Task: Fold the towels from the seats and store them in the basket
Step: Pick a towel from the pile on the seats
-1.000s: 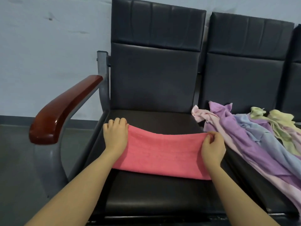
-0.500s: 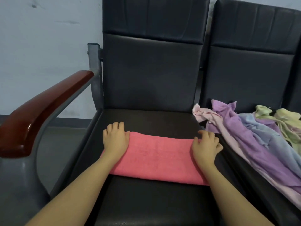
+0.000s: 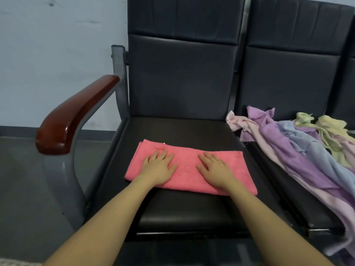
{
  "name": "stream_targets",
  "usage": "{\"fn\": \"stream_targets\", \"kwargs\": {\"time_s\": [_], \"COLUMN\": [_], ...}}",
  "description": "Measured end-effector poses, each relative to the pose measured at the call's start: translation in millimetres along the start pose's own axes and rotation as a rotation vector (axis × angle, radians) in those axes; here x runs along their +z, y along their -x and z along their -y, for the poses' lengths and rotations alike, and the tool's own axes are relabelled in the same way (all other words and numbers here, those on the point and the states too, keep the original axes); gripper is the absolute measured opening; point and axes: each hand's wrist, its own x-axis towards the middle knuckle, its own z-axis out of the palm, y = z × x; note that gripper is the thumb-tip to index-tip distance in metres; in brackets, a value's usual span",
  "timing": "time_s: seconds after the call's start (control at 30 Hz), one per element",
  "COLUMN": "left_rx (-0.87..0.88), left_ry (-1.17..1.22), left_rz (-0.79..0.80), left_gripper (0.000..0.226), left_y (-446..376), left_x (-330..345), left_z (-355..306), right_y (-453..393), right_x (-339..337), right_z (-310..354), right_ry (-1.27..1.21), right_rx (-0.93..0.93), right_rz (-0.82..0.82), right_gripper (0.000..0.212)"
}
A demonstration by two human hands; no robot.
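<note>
A pink towel [image 3: 187, 166], folded into a long strip, lies flat on the black seat [image 3: 188, 214] in front of me. My left hand [image 3: 159, 167] presses flat on its left half with fingers spread. My right hand [image 3: 215, 169] lies flat on the right half, fingers straight. A heap of unfolded towels [image 3: 299, 148] in purple, pale pink, light blue and yellow covers the seat to the right and hangs over its front edge. No basket is in view.
A wooden armrest [image 3: 75, 116] on a grey metal frame juts out on the left of the seat. Black seat backs stand behind both seats. A pale wall and grey floor lie to the left.
Both hands moved from the towel's ends to its middle and now lie flat on it. The towel lies flat on the seat, its far edge no longer held.
</note>
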Motion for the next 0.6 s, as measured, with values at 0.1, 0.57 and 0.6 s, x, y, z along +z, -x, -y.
{"fn": "stream_targets", "kwargs": {"time_s": [0.1, 0.57, 0.6], "left_rx": [0.02, -0.128, -0.169], "left_ry": [-0.029, 0.018, 0.008], "left_rz": [0.021, -0.258, -0.267], "left_gripper": [0.059, 0.058, 0.057], "left_y": [23, 72, 72], "left_x": [-3, -6, -6], "left_z": [-4, 29, 34], "right_y": [22, 58, 57], "right_x": [0, 8, 8], "right_z": [3, 36, 38], "right_ry": [0.009, -0.054, -0.063], "right_rx": [-0.005, -0.184, -0.203], "right_rz": [0.004, -0.188, -0.186], "right_gripper": [0.055, 0.045, 0.044]}}
